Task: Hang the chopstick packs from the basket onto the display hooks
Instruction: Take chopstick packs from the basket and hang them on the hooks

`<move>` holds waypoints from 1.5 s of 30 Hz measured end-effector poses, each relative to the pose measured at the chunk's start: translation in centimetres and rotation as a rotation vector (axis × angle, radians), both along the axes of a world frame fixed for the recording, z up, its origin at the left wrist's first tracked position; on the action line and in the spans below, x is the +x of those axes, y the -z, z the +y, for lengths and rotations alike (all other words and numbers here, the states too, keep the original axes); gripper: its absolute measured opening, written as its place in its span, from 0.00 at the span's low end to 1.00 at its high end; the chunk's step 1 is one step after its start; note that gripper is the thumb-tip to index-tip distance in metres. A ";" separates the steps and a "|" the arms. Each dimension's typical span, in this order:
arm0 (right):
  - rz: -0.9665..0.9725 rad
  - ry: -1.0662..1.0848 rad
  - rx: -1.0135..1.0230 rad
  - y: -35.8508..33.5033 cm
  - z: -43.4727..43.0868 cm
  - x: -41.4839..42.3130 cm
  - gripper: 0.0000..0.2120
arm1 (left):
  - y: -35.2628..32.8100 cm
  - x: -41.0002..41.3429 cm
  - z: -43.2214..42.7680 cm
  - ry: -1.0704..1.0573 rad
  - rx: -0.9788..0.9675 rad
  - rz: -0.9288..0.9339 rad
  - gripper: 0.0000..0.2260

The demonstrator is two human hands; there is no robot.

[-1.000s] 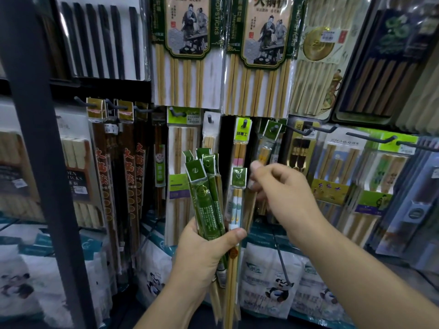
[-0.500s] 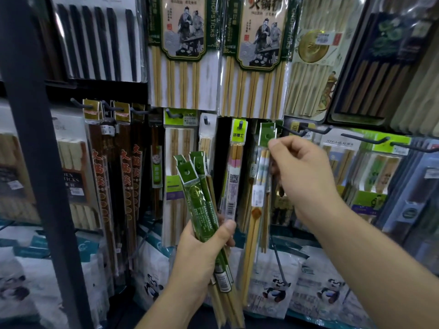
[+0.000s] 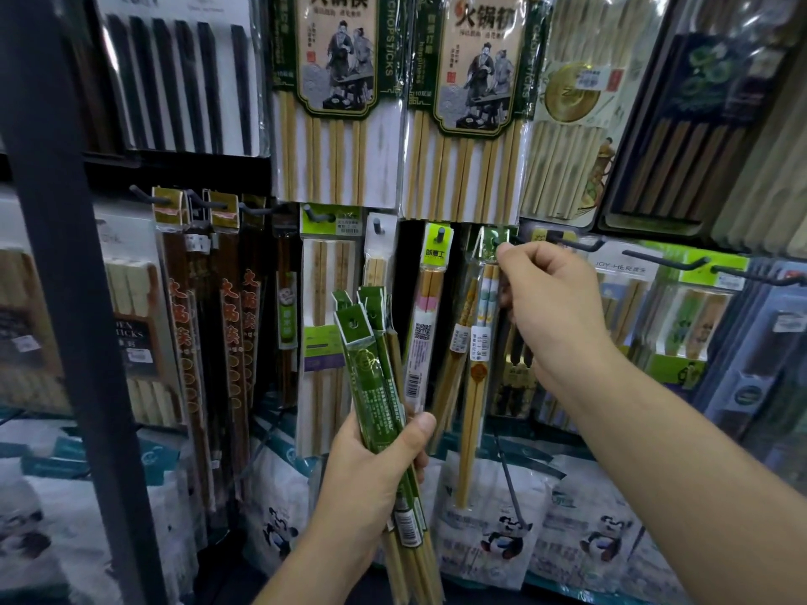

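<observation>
My left hand (image 3: pixel 373 467) grips a bundle of green-wrapped chopstick packs (image 3: pixel 371 377) upright in front of the display, their header tabs pointing up. My right hand (image 3: pixel 552 307) pinches the green header of a clear pack of bamboo chopsticks (image 3: pixel 478 369) and holds it at the tip of a black display hook (image 3: pixel 546 240). That pack hangs straight down below my fingers. The basket is out of view.
Other packs hang on neighbouring hooks: a yellow-tagged pack (image 3: pixel 430 312), pale packs (image 3: pixel 327 307) and dark brown chopsticks (image 3: pixel 218 320) to the left. Large bamboo sets (image 3: pixel 467 107) hang above. A dark metal post (image 3: pixel 65 277) stands at left. Panda-printed bags (image 3: pixel 502 530) fill the shelf below.
My right hand has lifted the clear pack up and to the right, from near the bundle to the hook's tip. My left hand stays put with the green packs.
</observation>
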State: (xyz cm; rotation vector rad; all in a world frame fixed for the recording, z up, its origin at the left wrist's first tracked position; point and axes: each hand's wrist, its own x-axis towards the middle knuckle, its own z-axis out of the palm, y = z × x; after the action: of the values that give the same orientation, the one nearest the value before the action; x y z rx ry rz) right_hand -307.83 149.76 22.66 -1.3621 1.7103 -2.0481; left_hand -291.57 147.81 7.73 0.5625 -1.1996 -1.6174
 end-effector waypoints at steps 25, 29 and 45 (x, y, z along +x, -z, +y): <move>0.410 -0.301 0.323 4.9 2.8 3.2 0.16 | -0.1 -0.1 0.7 0.006 -0.019 -0.064 0.20; 0.324 -0.293 0.310 5.0 2.6 2.6 0.17 | -0.2 0.1 0.5 -0.002 0.016 -0.039 0.22; 0.136 -0.123 0.020 1.6 1.8 0.5 0.10 | -0.9 1.4 -0.5 0.132 0.252 0.231 0.12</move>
State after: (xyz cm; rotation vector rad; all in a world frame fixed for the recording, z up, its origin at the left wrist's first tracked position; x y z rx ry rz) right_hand -307.36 151.59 21.05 -1.5910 1.6472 -1.9087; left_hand -290.19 147.36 8.64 0.4454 -0.8840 -1.9054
